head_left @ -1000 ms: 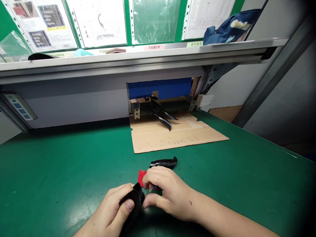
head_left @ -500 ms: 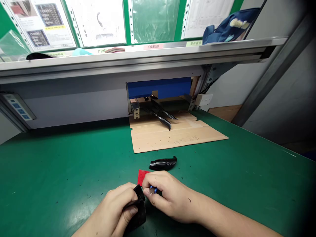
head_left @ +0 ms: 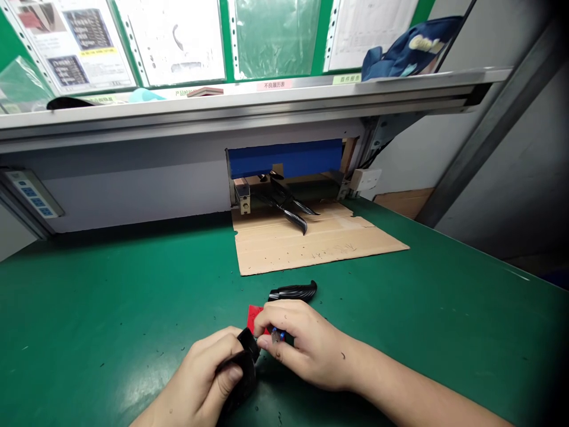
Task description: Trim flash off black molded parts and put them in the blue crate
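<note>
My left hand [head_left: 207,370] is closed around a black moulded plastic part [head_left: 243,382], thumb pressed on its near face. Close by on the right, my right hand [head_left: 311,347] pinches a small tool with blue and metal-grey parts [head_left: 278,335]; its working tip is hidden by the fingers. The fingertips of that hand are at the upper edge of the black part. A red flat piece [head_left: 252,318] lies on the table behind the hands, partly covered. Just beyond it rests a black ribbed handle-shaped piece [head_left: 294,292] with a hooked end.
Several black ribbed pieces [head_left: 296,220] stick out of an opening under a blue flap [head_left: 287,159], onto a cardboard sheet [head_left: 284,258]. Dark shavings dot the green table [head_left: 133,308]. A metal shelf rail [head_left: 178,121] crosses behind, with a power strip [head_left: 34,194] at left.
The black part in my left hand has tilted slightly and shifted a little left. My right hand has moved slightly upward, covering more of the ribbed piece's lower edge. Both hands keep their hold.
</note>
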{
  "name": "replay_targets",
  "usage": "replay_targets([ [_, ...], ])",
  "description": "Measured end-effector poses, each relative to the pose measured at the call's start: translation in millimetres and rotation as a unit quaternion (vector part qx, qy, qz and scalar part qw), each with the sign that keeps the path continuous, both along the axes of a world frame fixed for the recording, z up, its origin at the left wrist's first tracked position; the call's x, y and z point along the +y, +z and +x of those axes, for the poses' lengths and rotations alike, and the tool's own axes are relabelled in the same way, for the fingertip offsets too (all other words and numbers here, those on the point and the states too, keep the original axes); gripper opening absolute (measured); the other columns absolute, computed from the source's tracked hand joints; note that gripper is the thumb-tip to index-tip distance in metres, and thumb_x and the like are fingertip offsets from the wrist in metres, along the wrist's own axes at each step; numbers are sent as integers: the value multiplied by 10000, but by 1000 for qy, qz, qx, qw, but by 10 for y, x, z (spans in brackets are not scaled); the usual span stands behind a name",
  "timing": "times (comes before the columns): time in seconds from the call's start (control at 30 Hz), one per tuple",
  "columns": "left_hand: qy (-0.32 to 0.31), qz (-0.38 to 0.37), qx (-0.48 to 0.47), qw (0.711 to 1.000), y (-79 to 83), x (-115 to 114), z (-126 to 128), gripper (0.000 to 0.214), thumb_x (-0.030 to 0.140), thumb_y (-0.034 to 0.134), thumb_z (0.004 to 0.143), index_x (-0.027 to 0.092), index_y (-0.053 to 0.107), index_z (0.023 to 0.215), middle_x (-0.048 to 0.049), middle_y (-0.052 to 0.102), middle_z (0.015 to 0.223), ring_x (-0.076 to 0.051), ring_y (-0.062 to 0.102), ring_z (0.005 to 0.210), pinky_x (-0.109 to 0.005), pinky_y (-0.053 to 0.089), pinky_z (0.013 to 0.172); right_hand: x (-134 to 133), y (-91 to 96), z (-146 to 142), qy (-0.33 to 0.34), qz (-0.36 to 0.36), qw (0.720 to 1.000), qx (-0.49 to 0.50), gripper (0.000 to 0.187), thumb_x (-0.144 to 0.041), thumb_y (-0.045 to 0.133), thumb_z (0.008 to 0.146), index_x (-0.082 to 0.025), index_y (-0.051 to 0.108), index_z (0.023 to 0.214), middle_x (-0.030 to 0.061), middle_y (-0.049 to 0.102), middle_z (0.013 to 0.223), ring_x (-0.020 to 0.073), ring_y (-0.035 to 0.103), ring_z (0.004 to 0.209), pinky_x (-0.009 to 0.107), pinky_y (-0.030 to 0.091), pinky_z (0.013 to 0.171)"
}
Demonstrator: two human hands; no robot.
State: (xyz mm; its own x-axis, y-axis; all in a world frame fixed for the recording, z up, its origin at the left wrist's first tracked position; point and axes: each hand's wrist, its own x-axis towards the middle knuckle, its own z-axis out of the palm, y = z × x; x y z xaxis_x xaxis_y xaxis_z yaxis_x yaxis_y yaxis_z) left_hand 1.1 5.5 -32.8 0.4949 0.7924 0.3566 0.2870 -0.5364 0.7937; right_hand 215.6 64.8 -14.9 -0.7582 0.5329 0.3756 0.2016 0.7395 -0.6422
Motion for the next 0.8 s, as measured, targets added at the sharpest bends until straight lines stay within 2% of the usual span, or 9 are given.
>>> replay_targets([
  [0.17, 97, -149, -68, 982, -44, -82, 1, 327, 457, 400, 942, 195, 524, 788, -26, 519, 763, -163, 490, 690, -260, 426, 643, 16, 3, -1, 16, 34, 999, -16, 72, -206, 510, 916, -178, 572, 940, 9, 566, 818, 139, 476, 715, 252, 363, 683],
  [0.3, 79, -245, -128, 958, -104, -103, 2, 349, 493, 407, 929, 185, 496, 791, -47, 542, 906, -144, 506, 684, -265, 464, 641, 43, -45, 2, -13, 44, 999, -1, 85, -168, 456, 913, -179, 514, 851, 8, 555, 774, 142, 462, 683, 256, 353, 659],
  [0.37, 73, -262, -137, 953, -90, -94, 12, 360, 510, 398, 929, 184, 494, 809, -63, 557, 1021, -139, 511, 705, -262, 468, 649, 60, -68, 15, -45, 48, 998, 23, 66, -153, 440, 912, -182, 488, 877, 11, 548, 786, 143, 462, 686, 255, 353, 651],
  [0.43, 87, -267, -121, 952, -59, -76, 27, 342, 509, 404, 930, 190, 514, 875, -39, 571, 951, -128, 497, 682, -238, 447, 620, 72, -76, 30, -57, 70, 995, 50, 28, -189, 457, 930, -184, 484, 937, 19, 537, 815, 148, 469, 707, 257, 356, 649],
  [0.53, 100, -242, -80, 962, -33, -31, 55, 274, 464, 463, 927, 202, 535, 965, 7, 557, 821, -133, 519, 733, -224, 436, 674, 62, -77, 28, -28, 147, 987, 61, 226, -413, 529, 963, -197, 520, 1030, 40, 537, 900, 159, 499, 758, 268, 370, 669],
  [0.6, 99, -225, -83, 966, -53, 3, 70, 247, 431, 498, 920, 209, 540, 1019, -9, 604, 940, -164, 559, 918, -248, 442, 825, 39, -96, -3, -15, 218, 975, 47, 331, -534, 520, 953, -215, 560, 1034, 67, 541, 1040, 167, 529, 809, 282, 377, 686],
  [0.67, 88, -243, -105, 960, -102, 33, 69, 337, 432, 515, 911, 231, 494, 1181, -36, 624, 1117, -200, 554, 1081, -297, 427, 946, 18, -144, -59, -17, 285, 958, 7, 328, -528, 476, 974, -226, 601, 981, 66, 522, 1173, 160, 548, 818, 292, 370, 664],
  [0.73, 73, -278, -117, 951, -168, 51, 42, 507, 460, 543, 891, 250, 394, 1327, -57, 607, 1239, -223, 532, 1175, -328, 426, 996, 10, -208, -125, -12, 333, 941, -53, 320, -476, 464, 989, -228, 632, 876, 26, 546, 1168, 140, 551, 772, 290, 351, 607],
  [0.8, 76, -297, -120, 944, -234, 57, -7, 604, 499, 613, 832, 249, 404, 1341, -65, 581, 1305, -252, 470, 1264, -340, 424, 1030, 7, -254, -180, -1, 366, 924, -112, 315, -426, 466, 995, -239, 648, 819, -7, 573, 1114, 127, 545, 748, 282, 340, 565],
])
